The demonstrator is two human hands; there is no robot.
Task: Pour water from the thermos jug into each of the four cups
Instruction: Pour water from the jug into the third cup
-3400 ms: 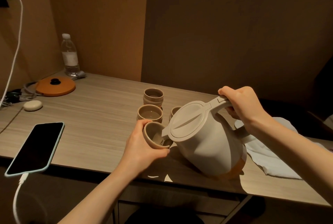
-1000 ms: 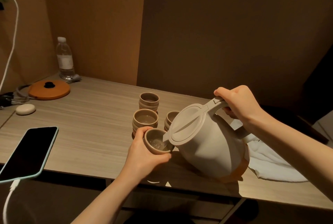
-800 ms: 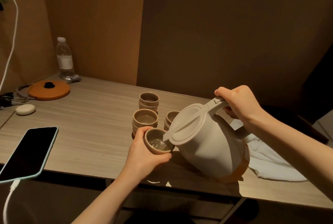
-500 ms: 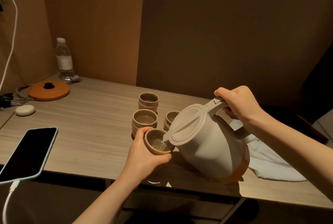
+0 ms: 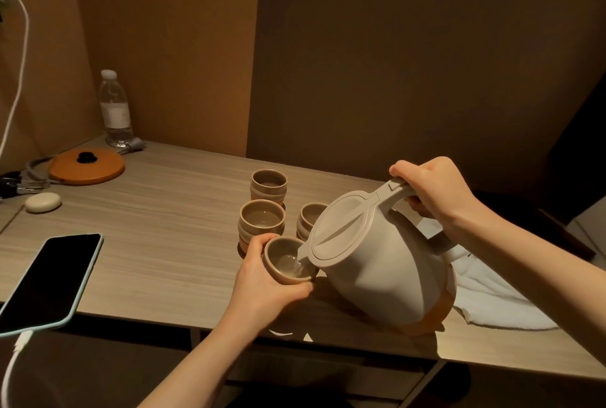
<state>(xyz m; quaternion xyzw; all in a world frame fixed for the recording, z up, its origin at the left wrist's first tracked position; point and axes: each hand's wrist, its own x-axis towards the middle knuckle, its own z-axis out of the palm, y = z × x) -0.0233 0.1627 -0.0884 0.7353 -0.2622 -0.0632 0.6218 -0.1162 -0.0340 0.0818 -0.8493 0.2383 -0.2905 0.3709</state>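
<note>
A beige thermos jug (image 5: 377, 263) with an orange base is tipped to the left, its base edge on the table. My right hand (image 5: 433, 191) grips its handle at the top. Its spout hangs over a small brown cup (image 5: 282, 268) that my left hand (image 5: 265, 283) holds tilted just above the table; water runs into it and pools inside. Three more cups stand behind: a middle cup (image 5: 261, 220), a far cup (image 5: 269, 185) and a right cup (image 5: 310, 215) partly hidden by the jug's lid.
A black phone (image 5: 49, 279) on a white cable lies at the front left. An orange lid (image 5: 86, 165), a water bottle (image 5: 115, 110) and a small white case (image 5: 43, 202) sit at the back left. A white cloth (image 5: 492, 299) lies right of the jug, near the table edge (image 5: 147, 319).
Over the last second both hands have barely moved. Water is now seen running from the spout, and there is more of it in the held cup.
</note>
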